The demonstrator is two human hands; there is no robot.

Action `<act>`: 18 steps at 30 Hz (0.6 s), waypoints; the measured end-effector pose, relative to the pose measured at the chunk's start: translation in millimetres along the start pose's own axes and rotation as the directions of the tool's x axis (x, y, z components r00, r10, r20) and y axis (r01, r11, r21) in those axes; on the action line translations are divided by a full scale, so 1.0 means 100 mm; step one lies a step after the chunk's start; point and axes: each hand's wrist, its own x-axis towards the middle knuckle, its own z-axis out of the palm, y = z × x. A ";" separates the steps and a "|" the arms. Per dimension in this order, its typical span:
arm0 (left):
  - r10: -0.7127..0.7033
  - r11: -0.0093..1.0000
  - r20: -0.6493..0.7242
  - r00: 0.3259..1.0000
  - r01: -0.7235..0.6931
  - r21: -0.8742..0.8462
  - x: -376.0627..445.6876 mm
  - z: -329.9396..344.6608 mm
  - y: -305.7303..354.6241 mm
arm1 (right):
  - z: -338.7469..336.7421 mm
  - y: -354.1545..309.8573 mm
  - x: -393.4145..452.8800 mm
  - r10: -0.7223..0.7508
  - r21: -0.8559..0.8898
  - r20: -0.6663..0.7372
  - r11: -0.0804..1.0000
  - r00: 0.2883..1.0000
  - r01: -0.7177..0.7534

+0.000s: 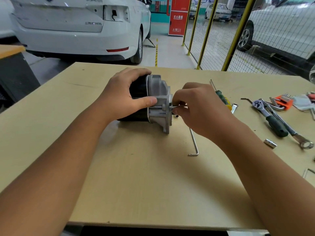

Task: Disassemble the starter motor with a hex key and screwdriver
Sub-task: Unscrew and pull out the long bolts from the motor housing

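The starter motor point(158, 103) lies on its side mid-table, with a black cylindrical body and a silver cast end housing facing right. My left hand point(124, 96) grips the black body from above, thumb against the housing. My right hand point(196, 108) pinches a thin metal rod, a long bolt or hex key point(179, 106), that sticks out of the housing's right face. A silver hex key point(194, 143) lies on the table just below my right wrist. A green-handled screwdriver point(219, 94) lies behind my right hand, partly hidden by it.
On the beige tabletop point(136, 167), to the right lie a ratchet wrench point(271, 118), a combination spanner point(300, 138), a loose socket point(270, 143), an orange hex key set point(283, 102) and a small black hex key point(245, 99). A white car and a yellow mesh fence stand beyond.
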 end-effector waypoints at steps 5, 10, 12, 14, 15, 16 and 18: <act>-0.008 1.000 0.006 1.000 0.008 0.016 0.00 0.00 0.01 | 0.03 0.04 -0.02 0.001 0.078 0.015 0.997 1.000 -0.002; -0.008 1.000 -0.001 1.000 0.008 0.014 0.01 0.00 0.01 | 0.05 0.03 -0.02 0.002 0.017 0.040 1.000 0.999 -0.003; -0.010 1.000 0.003 1.000 0.010 0.016 0.01 0.00 0.00 | 0.05 0.01 -0.01 0.000 -0.062 0.021 0.998 1.000 0.002; -0.011 1.000 0.009 1.000 0.011 0.020 0.01 0.00 -0.01 | 0.03 -0.02 -0.01 0.000 -0.124 -0.016 0.992 1.000 -0.002; -0.010 1.000 0.011 1.000 0.010 0.022 0.01 -0.01 -0.01 | 0.02 -0.03 -0.02 0.001 -0.142 -0.032 0.990 0.999 -0.005; -0.008 1.000 0.013 1.000 0.008 0.027 0.01 -0.01 -0.01 | 0.01 -0.04 -0.02 0.004 -0.152 -0.043 0.988 0.999 -0.011; -0.005 0.999 0.017 1.000 0.004 0.037 0.01 0.00 -0.02 | 0.01 -0.04 -0.03 0.013 -0.146 -0.049 0.989 0.999 -0.020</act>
